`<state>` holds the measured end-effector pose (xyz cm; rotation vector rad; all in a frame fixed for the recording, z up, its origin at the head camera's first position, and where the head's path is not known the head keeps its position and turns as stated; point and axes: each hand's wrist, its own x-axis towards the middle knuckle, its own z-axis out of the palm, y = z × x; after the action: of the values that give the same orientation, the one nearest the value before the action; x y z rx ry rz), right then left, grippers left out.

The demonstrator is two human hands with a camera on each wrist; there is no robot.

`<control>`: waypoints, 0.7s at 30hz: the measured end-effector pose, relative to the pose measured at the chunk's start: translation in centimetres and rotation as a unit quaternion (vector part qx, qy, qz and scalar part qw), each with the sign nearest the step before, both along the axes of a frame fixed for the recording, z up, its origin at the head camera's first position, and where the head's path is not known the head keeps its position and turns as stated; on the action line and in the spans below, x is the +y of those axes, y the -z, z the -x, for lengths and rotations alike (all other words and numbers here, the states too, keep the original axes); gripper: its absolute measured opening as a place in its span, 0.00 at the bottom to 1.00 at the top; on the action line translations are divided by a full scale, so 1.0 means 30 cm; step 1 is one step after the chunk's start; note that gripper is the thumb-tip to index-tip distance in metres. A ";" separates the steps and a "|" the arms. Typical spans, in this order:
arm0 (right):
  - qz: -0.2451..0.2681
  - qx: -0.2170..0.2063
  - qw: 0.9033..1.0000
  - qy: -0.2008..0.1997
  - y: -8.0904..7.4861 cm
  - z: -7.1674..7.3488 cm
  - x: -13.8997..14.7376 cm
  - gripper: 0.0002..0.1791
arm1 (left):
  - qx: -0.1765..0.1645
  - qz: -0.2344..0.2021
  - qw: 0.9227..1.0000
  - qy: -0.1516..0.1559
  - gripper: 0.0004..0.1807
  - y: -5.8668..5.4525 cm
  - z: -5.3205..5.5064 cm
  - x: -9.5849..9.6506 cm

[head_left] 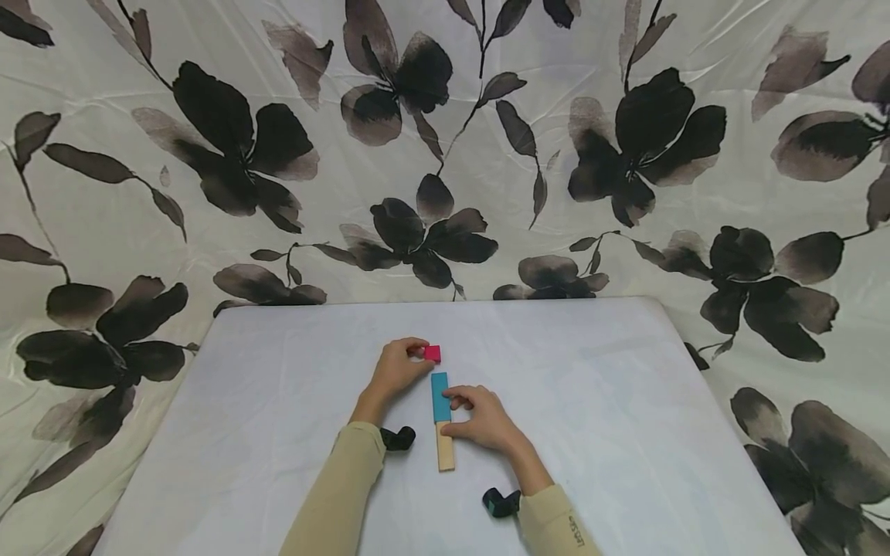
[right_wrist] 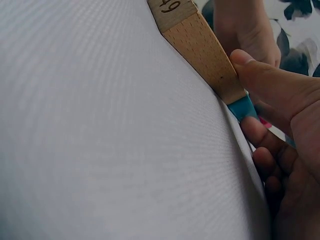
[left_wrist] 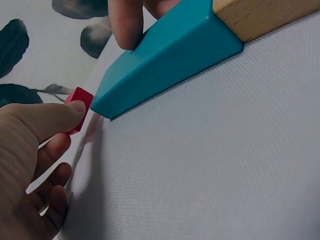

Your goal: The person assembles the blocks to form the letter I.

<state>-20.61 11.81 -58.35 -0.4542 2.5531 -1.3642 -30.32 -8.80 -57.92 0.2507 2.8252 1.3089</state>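
My left hand point(head_left: 399, 367) pinches a small red block point(head_left: 433, 354) between thumb and fingers, just beyond the far end of a blue block point(head_left: 440, 386). A gap separates red from blue in the head view. The blue block lies lengthwise on the table, end to end with a plain wooden block point(head_left: 446, 457) nearer to me. My right hand point(head_left: 487, 421) is at their right side, a finger touching the blue block point(left_wrist: 170, 65) and the thumb at the wooden one point(right_wrist: 205, 55). Dark handwritten digits mark the wooden block's near end.
A white-covered table point(head_left: 278, 371) lies under everything. Behind it hangs a pale cloth point(head_left: 528, 193) with dark flowers. A black wrist device sits at each wrist, the left one point(head_left: 399, 439) close to the blocks, the right one point(head_left: 501, 503) nearer the front.
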 end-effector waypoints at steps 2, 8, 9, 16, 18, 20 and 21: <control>-0.001 0.000 1.000 0.001 0.001 0.000 0.000 0.32 | 0.001 -0.001 1.000 0.001 0.21 0.004 0.003 0.004; -0.004 0.004 1.000 0.003 0.007 0.000 -0.001 0.32 | -0.003 0.000 1.000 -0.002 0.21 0.017 0.009 0.009; -0.004 0.005 1.000 0.003 0.008 0.000 -0.001 0.32 | -0.004 0.000 1.000 -0.003 0.21 0.018 0.008 0.010; -0.008 0.012 1.000 0.004 0.007 -0.002 -0.002 0.31 | -0.004 -0.004 1.000 -0.003 0.21 0.015 0.002 0.017; -0.008 0.012 1.000 0.004 0.006 -0.003 -0.003 0.31 | -0.004 -0.002 1.000 -0.003 0.21 0.015 0.000 0.018; -0.010 0.012 1.000 0.004 0.006 -0.003 -0.003 0.31 | -0.003 -0.001 1.000 -0.003 0.21 0.015 -0.001 0.018; -0.011 0.013 1.000 0.004 0.006 -0.003 -0.003 0.31 | -0.002 -0.001 1.000 -0.002 0.21 0.014 -0.002 0.018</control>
<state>-20.52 11.73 -58.54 -0.4603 2.5912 -1.3411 -30.26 -8.25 -58.35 0.2423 2.8240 1.3105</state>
